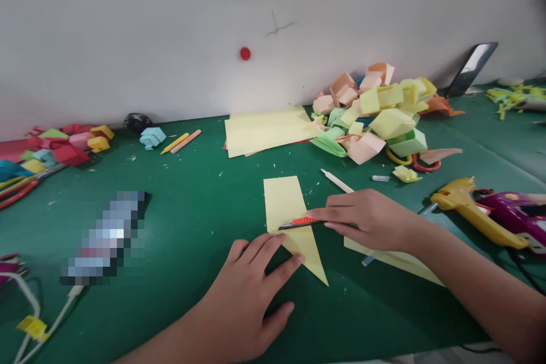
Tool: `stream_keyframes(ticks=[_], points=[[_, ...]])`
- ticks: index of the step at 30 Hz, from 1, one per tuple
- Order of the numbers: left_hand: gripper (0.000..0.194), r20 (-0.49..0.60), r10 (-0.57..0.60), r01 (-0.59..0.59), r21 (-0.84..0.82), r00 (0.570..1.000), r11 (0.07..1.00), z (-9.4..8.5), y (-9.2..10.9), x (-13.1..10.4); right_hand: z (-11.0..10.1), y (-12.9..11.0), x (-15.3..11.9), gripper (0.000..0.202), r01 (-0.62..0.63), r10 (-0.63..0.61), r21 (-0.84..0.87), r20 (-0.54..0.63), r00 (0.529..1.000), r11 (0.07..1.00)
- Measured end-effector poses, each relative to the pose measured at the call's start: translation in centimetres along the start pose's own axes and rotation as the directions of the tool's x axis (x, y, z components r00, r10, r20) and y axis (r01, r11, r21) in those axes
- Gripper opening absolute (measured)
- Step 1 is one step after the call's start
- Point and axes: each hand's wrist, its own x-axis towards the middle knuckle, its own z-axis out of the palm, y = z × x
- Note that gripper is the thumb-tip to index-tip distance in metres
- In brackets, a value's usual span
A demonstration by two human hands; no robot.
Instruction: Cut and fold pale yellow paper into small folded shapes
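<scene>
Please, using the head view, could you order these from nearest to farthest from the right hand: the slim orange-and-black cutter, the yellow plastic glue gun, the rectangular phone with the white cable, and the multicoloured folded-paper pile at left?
1. Cutter: held in the right hand.
2. Glue gun: to its right.
3. Phone: across on the left side.
4. Folded-paper pile: far left, further back.

Place: we are at a craft worktable; whether in a workshop or a home, we cannot tell.
Surface: green, and we see small scraps scattered over it.
Papercraft: we have folded paper shapes heaped by a pale wall, and flat yellow sheets beside them.
Tools: we find a yellow glue gun and an orange craft knife.
</scene>
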Motion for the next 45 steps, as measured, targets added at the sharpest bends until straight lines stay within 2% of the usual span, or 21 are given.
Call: stream_keyframes(ticks=[14,45], points=[[0.058,0.007,0.001,-0.001,0.003,1.000,1.000,-0.10,0.05,-0.07,-0.18,0.22,-0.22,0.038,0.020,-0.021,-0.015,-0.026,0.999,1.000],[0.058,0.006,-0.005,0.005,-0.009,1.000,1.000,-0.19,-0.03,0.04,-0.62,0.75,-0.48,0.041,0.028,-0.028,0.044,-0.003,1.000,0.999]])
